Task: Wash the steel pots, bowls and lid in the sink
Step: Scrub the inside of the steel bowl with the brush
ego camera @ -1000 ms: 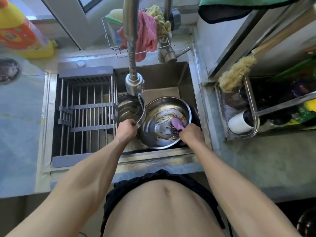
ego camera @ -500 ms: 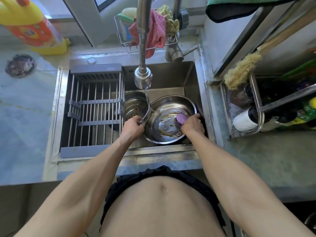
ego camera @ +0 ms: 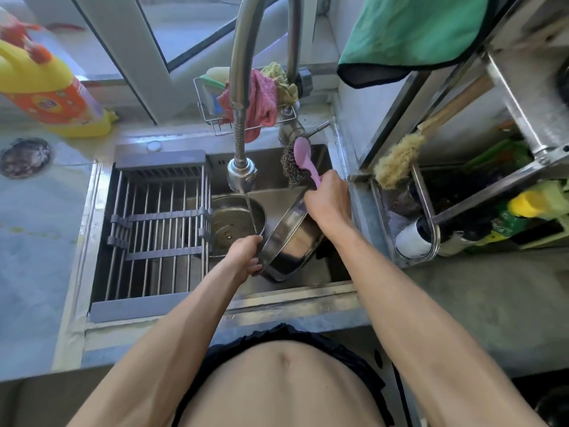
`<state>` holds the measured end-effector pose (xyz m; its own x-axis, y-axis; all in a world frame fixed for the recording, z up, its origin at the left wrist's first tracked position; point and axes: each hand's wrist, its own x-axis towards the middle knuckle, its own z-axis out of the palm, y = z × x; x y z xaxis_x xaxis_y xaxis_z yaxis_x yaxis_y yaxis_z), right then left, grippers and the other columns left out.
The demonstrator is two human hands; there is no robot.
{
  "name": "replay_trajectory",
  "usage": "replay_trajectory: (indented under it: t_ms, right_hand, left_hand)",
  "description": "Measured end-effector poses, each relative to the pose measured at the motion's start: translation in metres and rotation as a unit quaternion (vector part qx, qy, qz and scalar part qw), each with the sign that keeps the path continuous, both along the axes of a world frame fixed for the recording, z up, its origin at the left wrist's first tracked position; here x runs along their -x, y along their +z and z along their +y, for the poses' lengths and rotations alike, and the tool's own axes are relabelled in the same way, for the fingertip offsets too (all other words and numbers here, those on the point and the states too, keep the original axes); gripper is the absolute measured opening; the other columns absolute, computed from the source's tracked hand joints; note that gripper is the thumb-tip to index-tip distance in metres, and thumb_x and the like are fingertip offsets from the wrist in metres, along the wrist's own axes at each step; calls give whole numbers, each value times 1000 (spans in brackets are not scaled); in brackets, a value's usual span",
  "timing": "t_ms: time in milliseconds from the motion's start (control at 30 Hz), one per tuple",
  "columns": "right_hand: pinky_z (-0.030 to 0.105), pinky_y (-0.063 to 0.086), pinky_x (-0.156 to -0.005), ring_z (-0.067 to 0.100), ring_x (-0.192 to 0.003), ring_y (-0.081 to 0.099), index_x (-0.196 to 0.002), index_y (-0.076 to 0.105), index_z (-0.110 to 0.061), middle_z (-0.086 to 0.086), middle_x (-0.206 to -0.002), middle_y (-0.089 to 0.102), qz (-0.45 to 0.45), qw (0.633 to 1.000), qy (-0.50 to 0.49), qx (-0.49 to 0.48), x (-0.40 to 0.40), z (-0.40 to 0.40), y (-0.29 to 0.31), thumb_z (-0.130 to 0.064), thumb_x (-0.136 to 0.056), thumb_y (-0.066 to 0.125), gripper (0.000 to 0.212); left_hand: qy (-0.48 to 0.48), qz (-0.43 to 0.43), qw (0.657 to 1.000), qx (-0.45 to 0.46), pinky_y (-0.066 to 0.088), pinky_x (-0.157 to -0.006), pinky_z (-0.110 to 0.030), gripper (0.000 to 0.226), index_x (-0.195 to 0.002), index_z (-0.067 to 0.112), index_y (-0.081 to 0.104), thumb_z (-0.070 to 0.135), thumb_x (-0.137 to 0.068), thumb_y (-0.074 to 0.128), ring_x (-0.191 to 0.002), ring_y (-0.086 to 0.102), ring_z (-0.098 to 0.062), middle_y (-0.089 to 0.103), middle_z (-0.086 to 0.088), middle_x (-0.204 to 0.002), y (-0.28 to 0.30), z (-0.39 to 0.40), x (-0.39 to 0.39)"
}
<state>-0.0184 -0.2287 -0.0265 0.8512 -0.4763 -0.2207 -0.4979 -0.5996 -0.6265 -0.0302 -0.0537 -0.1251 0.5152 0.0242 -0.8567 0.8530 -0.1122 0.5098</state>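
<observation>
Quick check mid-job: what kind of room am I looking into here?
Most likely a home kitchen, at the sink by a window: a steel sink with a pull-down faucet, a dish detergent bottle on the counter, and a utensil rack alongside.

Daylight is let in thru a window [ego camera: 191, 32] behind. A pale surface [ego camera: 30, 241] is seen at left, w/ a steel rack [ego camera: 508, 103] mounted at right, green cloth [ego camera: 415, 29] draped over it.

pot [ego camera: 237, 223] in sink [ego camera: 320, 155], rack [ego camera: 160, 217] left, bowl [ego camera: 292, 238] right
</observation>
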Motion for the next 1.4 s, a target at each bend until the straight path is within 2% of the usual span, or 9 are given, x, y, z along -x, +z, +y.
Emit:
replay_trajectory:
  t_ms: [233, 400, 533, 700, 800, 867, 1000, 1200, 1400]
  right_hand:
    - [27, 31, -46, 25, -71, 52, -97, 55, -5, 5, -90, 59, -8, 1000, -9, 21, -8, -16, 26, -2, -86, 51, 12]
    - [22, 31, -43, 25, -73, 54, -90, 56, -7, -2, -80, 53, -28, 998, -56, -19, -11, -30, 39, -3, -80, 54, 11]
    - [13, 32, -42, 15, -75, 56, -101, 63, -11, -3, -95, 60, -53, 987, -101, -116, -9, -28, 29, -6, -80, 60, 22]
    - [25, 48, -70, 17, -86, 62, -111, 66, -15, 0, -101, 67, -40, 975, -128, -176, 5, -20, -2, -14, -83, 58, 30]
    - [31, 47, -63, 20, -75, 61, -104, 64, -18, 3, -89, 66, 0, 978, -96, -184, 18, -15, -21, -20, -85, 56, 20]
    - [31, 48, -66, 20, -82, 63, -103, 59, -22, 1, -95, 65, 36, 984, -53, -165, 24, -12, -30, -20, -88, 57, 15]
    - [42, 58, -79, 26, -89, 67, -122, 57, -21, 4, -103, 65, 112, 988, 36, -102, 22, -9, -39, -18, -83, 63, 39]
    - [39, 53, -75, 32, -90, 63, -112, 61, -16, 11, -102, 64, 175, 963, 154, 135, 11, -4, -29, -19, -93, 54, 20]
    - [34, 46, -70, 38, -95, 62, -118, 66, -23, 16, -109, 65, 170, 952, 237, 99, 11, 25, -32, -19, -93, 47, 32]
  left_hand:
    - [17, -33, 999, -26, 50, -60, -26, 14, -100, 7, 68, 14, -90, 61, -70, 61, -21, 66, -6, -85, 17, 6, -15]
    - [-19, 72, 996, 54, 54, -91, -49, 26, -108, 8, 60, 31, -96, 62, -93, 65, -32, 63, -15, -102, 28, 20, -11]
    - [103, 81, 970, 205, 61, -78, -57, 17, -112, 6, 60, 14, -99, 53, -101, 66, -36, 66, -18, -107, 40, 22, -13]
    - [95, 52, 983, 150, 62, -63, -60, 29, -109, -5, 57, -7, -92, 33, -103, 64, -43, 67, -27, -108, 46, 43, -19]
    - [91, 3, 990, 110, 60, -74, -63, 49, -131, -7, 53, -8, -85, 36, -119, 62, -48, 65, -32, -124, 41, 58, -22]
    - [97, -48, 991, 82, 61, -71, -61, 53, -134, -4, 52, -10, -84, 38, -106, 69, -49, 68, -30, -116, 41, 65, -21]
    - [65, -176, 982, 33, 57, -48, -40, 69, -135, 17, 47, -18, -75, 48, -67, 75, -27, 67, -17, -111, 45, 68, -18]
    - [68, -236, 969, -11, 61, -75, -63, 82, -140, 36, 42, -1, -68, 57, -109, 68, -32, 61, -6, -130, 32, 69, -15]
    - [67, -289, 954, -51, 49, -101, -65, 77, -148, 48, 34, 36, -78, 63, -131, 56, -25, 54, 4, -146, 19, 68, -19]
